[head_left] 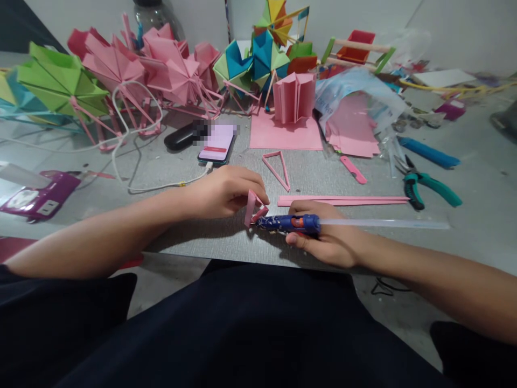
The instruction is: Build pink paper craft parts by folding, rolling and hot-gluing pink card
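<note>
Our left hand (230,188) grips a small folded frame (250,207) of pink paper in its fingers, near the front edge of the table; the flat bands of the frame bend at sharp corners. Our right hand (329,245) is wrapped around a blue glue gun (278,222), whose plastic barrel is crusted with pale flakes towards the nozzle. The tip touches the lower end of the frame or sits just beside it; we cannot tell which. A long, translucent glue stick (383,222) runs straight out of the back of the gun. The grey table (194,234) has a fine, streaky sheen. Beyond our hands lies a slim triangle (285,171) of pink paper strip, and nearer us, to its right, flat pink strips (343,201) run side by side. Further back, a fluted pink paper wheel (294,99) stands on smooth pink sheets (285,136) beside a crinkled plastic bag (351,86), and to the left we see pleated pink wheels (181,73) on thin, stick-like legs
</note>
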### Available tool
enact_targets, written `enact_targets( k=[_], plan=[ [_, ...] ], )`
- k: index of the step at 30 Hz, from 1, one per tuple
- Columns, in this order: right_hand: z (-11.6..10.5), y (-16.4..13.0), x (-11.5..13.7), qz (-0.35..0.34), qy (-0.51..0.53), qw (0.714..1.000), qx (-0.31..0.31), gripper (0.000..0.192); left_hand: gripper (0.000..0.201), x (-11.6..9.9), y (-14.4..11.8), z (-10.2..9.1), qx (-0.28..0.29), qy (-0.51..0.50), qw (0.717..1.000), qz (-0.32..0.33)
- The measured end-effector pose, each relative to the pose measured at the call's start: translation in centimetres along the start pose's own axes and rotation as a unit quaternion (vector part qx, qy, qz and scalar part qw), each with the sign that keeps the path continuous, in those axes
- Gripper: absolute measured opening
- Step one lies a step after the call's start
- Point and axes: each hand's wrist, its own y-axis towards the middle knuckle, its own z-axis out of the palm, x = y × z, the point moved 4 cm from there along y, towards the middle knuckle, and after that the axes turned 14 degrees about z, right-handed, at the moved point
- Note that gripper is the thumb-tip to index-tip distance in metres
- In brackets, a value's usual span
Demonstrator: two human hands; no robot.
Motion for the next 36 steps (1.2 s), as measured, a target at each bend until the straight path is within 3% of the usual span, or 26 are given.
enact_targets(
  k=[22, 32, 36],
  plan=[
    [-0.2, -0.1, 0.1, -0.009, 0.003, 1.0, 0.004, 0.046, 0.02, -0.3, -0.1, -0.1, -0.012, 0.05, 0.996, 0.072],
    [-0.9, -0.5, 0.1, -0.008, 0.04, 0.999, 0.01, 0.046, 0.022, -0.1, -0.2, 0.0, -0.013, 0.049, 0.996, 0.072],
    [-1.9, -0.8, -0.4, -0.016, 0.046, 0.999, 0.002, 0.033, 0.023, -0.1, -0.2, -0.1, -0.016, 0.056, 0.997, 0.053]
  ],
)
